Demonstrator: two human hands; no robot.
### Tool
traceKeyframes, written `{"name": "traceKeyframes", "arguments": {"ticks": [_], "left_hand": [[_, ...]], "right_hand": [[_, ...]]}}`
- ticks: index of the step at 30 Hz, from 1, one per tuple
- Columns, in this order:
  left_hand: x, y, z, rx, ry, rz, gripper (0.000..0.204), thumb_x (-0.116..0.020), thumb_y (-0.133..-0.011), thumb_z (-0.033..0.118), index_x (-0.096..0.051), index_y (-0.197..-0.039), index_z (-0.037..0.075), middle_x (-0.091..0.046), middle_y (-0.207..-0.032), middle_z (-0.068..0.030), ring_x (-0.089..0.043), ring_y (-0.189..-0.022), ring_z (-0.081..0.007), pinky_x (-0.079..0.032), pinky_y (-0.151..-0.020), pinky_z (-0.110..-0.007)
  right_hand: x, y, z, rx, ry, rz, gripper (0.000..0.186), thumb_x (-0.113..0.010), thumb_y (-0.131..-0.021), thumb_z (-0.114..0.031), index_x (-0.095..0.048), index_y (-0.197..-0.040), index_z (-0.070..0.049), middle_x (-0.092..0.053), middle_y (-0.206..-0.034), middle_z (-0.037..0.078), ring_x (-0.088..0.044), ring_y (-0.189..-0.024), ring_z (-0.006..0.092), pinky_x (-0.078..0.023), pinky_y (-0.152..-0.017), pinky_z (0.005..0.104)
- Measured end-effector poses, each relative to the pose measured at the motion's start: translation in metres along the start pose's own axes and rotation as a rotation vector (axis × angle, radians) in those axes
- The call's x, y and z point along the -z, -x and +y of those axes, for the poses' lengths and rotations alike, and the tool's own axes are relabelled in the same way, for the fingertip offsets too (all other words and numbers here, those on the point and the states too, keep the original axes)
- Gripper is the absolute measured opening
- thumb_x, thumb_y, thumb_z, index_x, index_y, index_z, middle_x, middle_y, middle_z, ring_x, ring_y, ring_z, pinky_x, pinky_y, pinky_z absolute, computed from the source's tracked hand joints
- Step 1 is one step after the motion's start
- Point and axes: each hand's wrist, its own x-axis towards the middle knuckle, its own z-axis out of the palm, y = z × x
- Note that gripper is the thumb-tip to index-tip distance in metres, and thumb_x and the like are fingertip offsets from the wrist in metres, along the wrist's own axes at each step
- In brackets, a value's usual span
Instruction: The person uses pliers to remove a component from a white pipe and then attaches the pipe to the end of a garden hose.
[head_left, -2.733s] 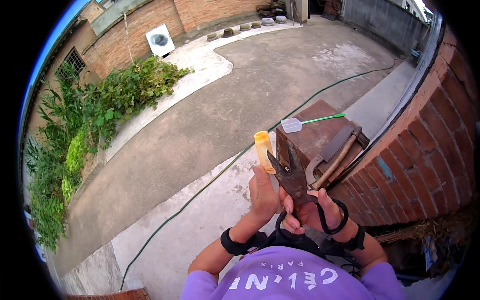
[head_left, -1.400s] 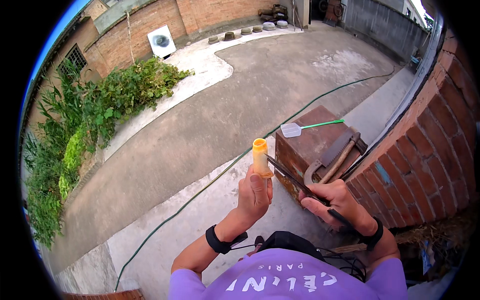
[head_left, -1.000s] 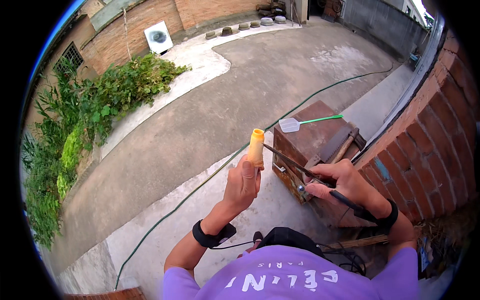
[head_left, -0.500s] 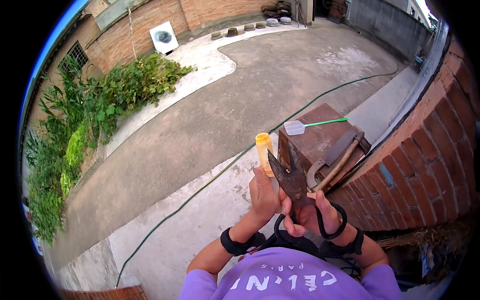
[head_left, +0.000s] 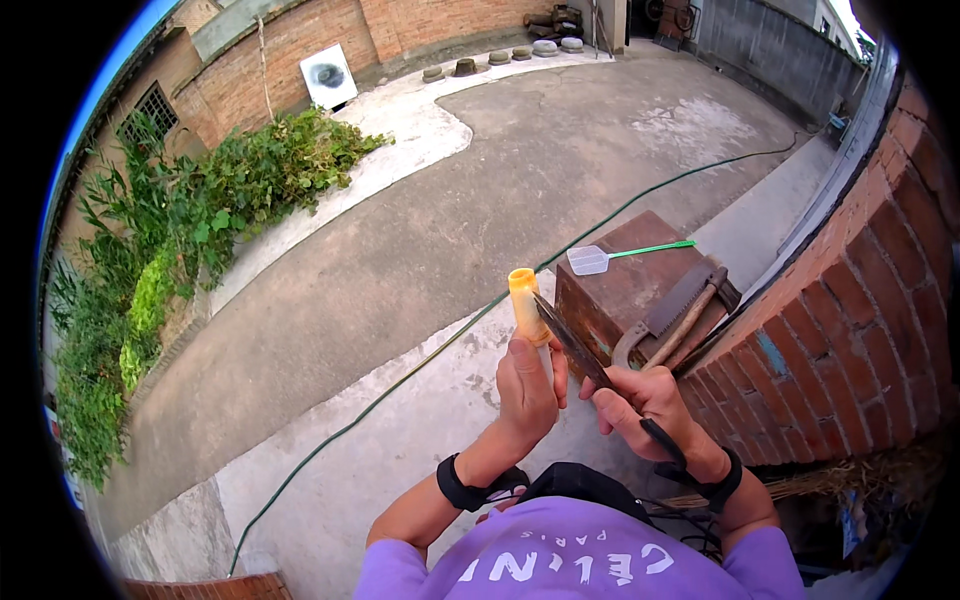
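My left hand (head_left: 527, 390) is closed round the lower end of a yellow-orange hollow cylinder (head_left: 526, 308), held upright with its ringed top uppermost. My right hand (head_left: 645, 408) grips a pair of large dark scissors (head_left: 572, 345) with rusty blades and black loop handles. The blades appear edge-on, slanting up and left, so I cannot tell how far apart they are. Their tip is close against the cylinder's right side; whether it touches is unclear.
A brown box (head_left: 640, 228) stands beyond my right hand. On it lie a green-handled fly swatter (head_left: 590, 261) and a saw (head_left: 680, 300) beside wooden handles. A green hose (head_left: 400, 377) crosses the concrete. A brick wall (head_left: 830, 360) rises on the right; plants (head_left: 225, 195) grow at left.
The scissors have turned from showing their spread blades to edge-on. My right hand has changed its grip on the handles and come away from my left hand. The cylinder stays nearly in place.
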Motion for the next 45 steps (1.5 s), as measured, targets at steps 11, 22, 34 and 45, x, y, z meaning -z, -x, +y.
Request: {"name": "traceKeyframes", "arguments": {"ticks": [11,22,34,45], "left_hand": [[-0.012,-0.002,0.001,-0.067,-0.089,0.13,0.058,-0.015,-0.095,0.047,-0.049,-0.086,0.001,-0.054,-0.062,-0.0041,-0.051,-0.051,-0.0102,-0.039,-0.046,-0.022],[0.045,-0.009,-0.01,-0.161,-0.612,-0.08,0.025,-0.034,-0.095,0.023,-0.045,-0.089,0.001,-0.049,-0.055,-0.0179,-0.05,-0.046,-0.0377,-0.038,-0.041,-0.04],[0.058,-0.022,0.01,-0.008,-0.434,-0.224,0.039,-0.03,-0.096,0.034,-0.045,-0.083,0.001,-0.044,-0.046,-0.0041,-0.045,-0.035,-0.0152,-0.034,-0.035,-0.027],[0.014,-0.003,0.002,0.209,0.144,-0.081,0.064,-0.013,-0.093,0.051,-0.05,-0.081,0.0,-0.047,-0.049,-0.004,-0.044,-0.037,-0.0104,-0.035,-0.035,-0.022]], "right_hand": [[-0.009,0.002,0.004,-0.305,-1.038,-0.211,0.044,-0.036,-0.093,-0.039,-0.055,-0.093,0.001,-0.051,-0.054,0.004,-0.036,-0.037,0.0056,-0.029,-0.036,0.0173],[0.029,-0.012,0.01,0.344,1.03,0.189,0.03,-0.065,-0.078,-0.03,-0.051,-0.076,-0.003,-0.048,-0.051,0.008,-0.053,-0.043,0.022,-0.042,-0.039,0.0317],[0.049,-0.023,0.0,0.376,1.116,0.122,0.03,-0.064,-0.079,-0.032,-0.054,-0.079,-0.004,-0.049,-0.053,0.007,-0.051,-0.042,0.0156,-0.041,-0.04,0.028],[-0.024,-0.008,0.018,-0.198,-1.164,-0.304,0.073,-0.027,-0.083,-0.068,-0.043,-0.109,-0.001,-0.051,-0.07,0.007,-0.044,-0.054,0.0103,-0.032,-0.043,0.0223]]}}
